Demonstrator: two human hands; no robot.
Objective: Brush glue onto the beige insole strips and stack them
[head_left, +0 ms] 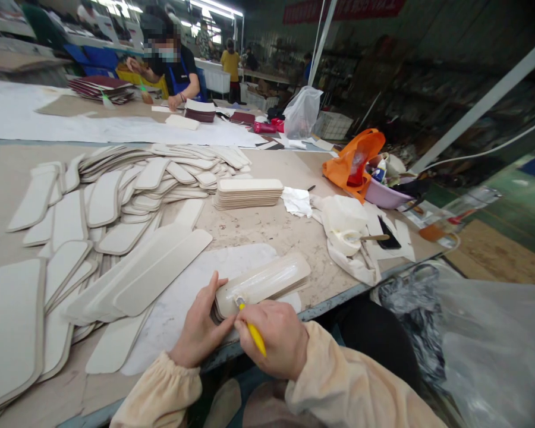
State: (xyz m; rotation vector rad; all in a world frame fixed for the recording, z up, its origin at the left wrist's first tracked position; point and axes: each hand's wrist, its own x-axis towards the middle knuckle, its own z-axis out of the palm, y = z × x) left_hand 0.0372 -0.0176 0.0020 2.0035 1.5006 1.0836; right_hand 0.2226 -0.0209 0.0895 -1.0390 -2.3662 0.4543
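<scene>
Workshop desk (271,229), left side covered w/ white padded strips (116,220). L hand (200,330) lies flat, fingers together, against end of small stack (220,313) at near edge. R hand (276,339) pinches yellow brush (254,336), tip on glossy top strip (263,280) of that stack.

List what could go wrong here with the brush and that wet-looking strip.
1. The left hand steadies the end of the glossy strip; its thumb may pick up the wet coat.
2. The strip lies near the table edge; a hard stroke of the brush in the right hand could nudge it off.
</scene>
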